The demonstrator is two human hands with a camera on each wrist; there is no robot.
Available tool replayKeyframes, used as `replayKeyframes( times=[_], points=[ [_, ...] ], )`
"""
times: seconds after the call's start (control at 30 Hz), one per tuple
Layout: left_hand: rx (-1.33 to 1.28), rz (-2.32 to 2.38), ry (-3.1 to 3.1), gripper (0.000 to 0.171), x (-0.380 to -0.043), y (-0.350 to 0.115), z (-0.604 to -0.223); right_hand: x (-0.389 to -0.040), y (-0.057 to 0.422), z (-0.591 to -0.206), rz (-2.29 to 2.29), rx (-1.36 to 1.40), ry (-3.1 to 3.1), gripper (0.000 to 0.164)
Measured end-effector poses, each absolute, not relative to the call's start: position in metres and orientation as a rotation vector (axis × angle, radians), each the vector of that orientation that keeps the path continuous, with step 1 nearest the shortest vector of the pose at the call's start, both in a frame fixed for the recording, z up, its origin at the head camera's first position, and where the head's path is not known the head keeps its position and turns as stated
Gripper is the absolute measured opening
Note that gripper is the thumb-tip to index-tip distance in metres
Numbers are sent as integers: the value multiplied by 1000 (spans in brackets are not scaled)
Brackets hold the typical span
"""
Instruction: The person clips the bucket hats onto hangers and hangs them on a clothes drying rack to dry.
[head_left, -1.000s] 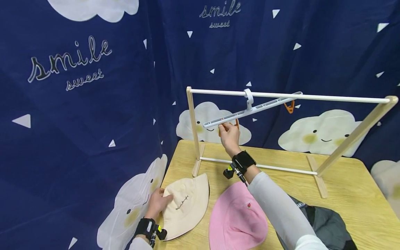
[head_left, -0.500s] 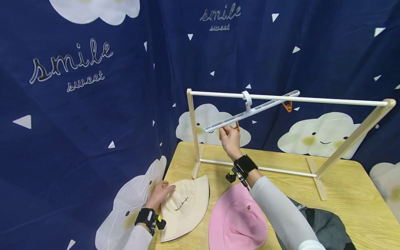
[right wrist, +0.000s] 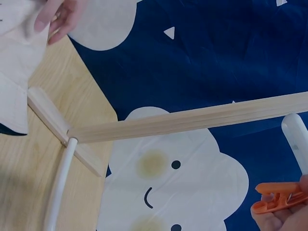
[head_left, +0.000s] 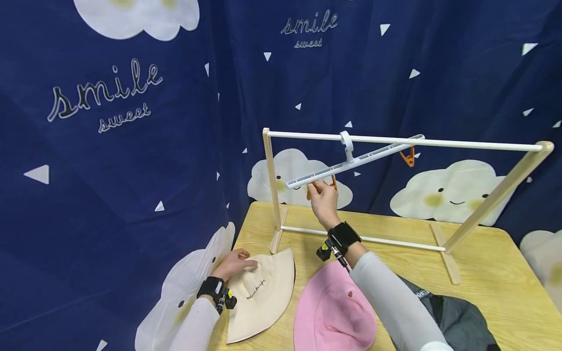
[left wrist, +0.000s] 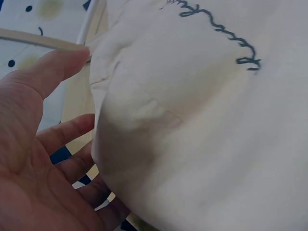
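Observation:
My right hand [head_left: 325, 204] pinches an orange clip [right wrist: 276, 198] under the left part of a white hanger [head_left: 366, 158], which hooks over the rack's top rail. The clip's jaws look closed, with nothing between them in the right wrist view. At the far left of the table, my left hand [head_left: 234, 265] is at the crown of a cream bucket hat [head_left: 270, 304] with dark stitched lettering. Up close, thumb and spread fingers [left wrist: 67, 131] lie along the hat's edge without gripping it; some fingertips pass behind the cloth.
A second orange clip [head_left: 409, 159] hangs from the hanger's right part. The wooden rack has a white top rail [head_left: 474, 145] and a lower bar [head_left: 404, 241]. A pink bucket hat [head_left: 331, 317] and a dark grey hat [head_left: 463, 319], partly under my right sleeve, lie on the table.
My left hand has loosened from the cream hat's edge and shifted up and right along its crown. My right hand keeps hold of the clip; the hanger sways slightly.

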State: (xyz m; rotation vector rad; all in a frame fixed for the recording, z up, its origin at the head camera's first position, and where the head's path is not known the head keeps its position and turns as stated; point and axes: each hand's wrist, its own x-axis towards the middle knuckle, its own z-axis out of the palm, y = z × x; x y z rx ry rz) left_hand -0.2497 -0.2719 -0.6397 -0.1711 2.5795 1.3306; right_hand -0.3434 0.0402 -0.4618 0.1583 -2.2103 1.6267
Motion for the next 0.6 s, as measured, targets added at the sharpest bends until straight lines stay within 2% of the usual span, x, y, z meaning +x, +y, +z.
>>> replayKeyframes(
  times=[0.2, 0.6],
  points=[
    [27, 1199, 2614, 45, -261, -267, -634, -341, 41, -462, 1638, 132, -2217, 16],
    [233, 922, 2688, 40, -276, -256, -626, -339, 43, -463, 1619, 162, -2238, 18]
  ],
)
